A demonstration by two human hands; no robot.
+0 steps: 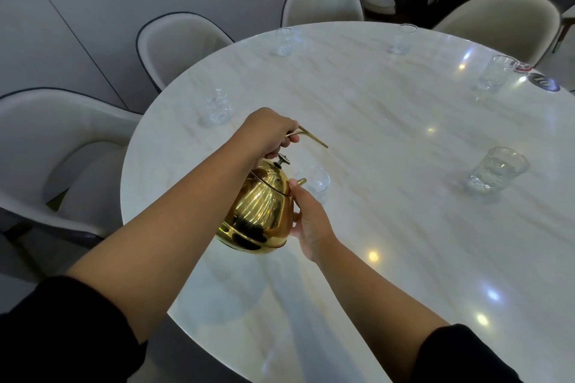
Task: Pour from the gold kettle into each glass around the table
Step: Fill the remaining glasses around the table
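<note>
left hand (270, 134) clenched tight round the top handle of the gold kettle (261, 211), which is held over the near side of the desk (389, 227) and tilted spout-forward. right hand (309, 222) not gripping: fingers fairly straight, pressed flat on the kettle's side below the spout. nearest glass (314, 180) sits just past the spout tip, partly hidden by the kettle. other glasses (494, 169) well away from the kettle, along the desk rim

Shiny gold kettle (261, 211) tilted, spout (300, 181) at rim of nearest clear glass (315, 185).
</note>
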